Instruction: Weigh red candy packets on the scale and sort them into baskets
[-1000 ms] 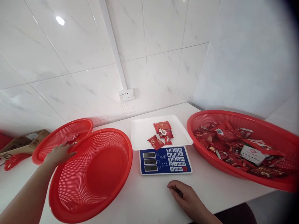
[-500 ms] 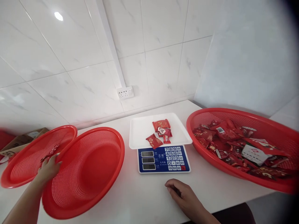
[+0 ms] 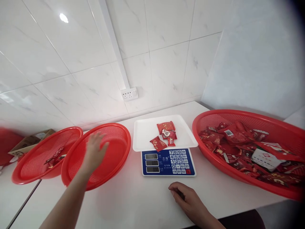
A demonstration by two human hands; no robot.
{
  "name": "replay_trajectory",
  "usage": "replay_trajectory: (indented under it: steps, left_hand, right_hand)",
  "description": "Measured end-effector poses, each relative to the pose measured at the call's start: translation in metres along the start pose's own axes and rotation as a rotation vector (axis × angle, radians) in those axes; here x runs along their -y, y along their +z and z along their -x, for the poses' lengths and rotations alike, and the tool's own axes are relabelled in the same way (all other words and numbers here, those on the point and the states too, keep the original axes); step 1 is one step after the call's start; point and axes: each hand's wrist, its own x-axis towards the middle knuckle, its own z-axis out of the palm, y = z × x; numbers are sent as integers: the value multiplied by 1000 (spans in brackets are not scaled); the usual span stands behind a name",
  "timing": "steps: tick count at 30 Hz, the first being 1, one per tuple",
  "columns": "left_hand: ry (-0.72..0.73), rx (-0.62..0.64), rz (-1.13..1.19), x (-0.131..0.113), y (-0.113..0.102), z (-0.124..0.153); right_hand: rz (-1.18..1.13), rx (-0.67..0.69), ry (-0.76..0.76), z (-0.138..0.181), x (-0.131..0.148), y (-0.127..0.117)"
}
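My left hand (image 3: 94, 152) hovers open, fingers spread, over the empty red mesh basket (image 3: 119, 140) left of the scale. My right hand (image 3: 188, 198) rests on the white table in front of the scale, fingers curled under, with nothing visible in them. The blue scale (image 3: 168, 162) carries a white tray (image 3: 145, 135) with several red candy packets (image 3: 165, 135). To the right sits a large red basket (image 3: 205, 119) full of red packets. A second red basket (image 3: 26, 171) at far left holds a few packets.
A cardboard box (image 3: 30, 141) stands behind the left baskets. White tiled walls close in behind and to the right, with a power socket (image 3: 129, 94) on the back wall. A seam between table tops (image 3: 22, 206) runs near the lower left.
My left hand has let go of the basket rims and moved right, over the middle basket. The far-left basket has been pulled out from under the other. My right hand has stayed put.
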Motion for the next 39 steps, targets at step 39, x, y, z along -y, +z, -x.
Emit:
replay_trajectory:
  steps: [39]
  left_hand:
    - [717, 287, -185, -177, 121, -45]
  right_hand:
    - [-38, -40, 12, 1, -7, 4]
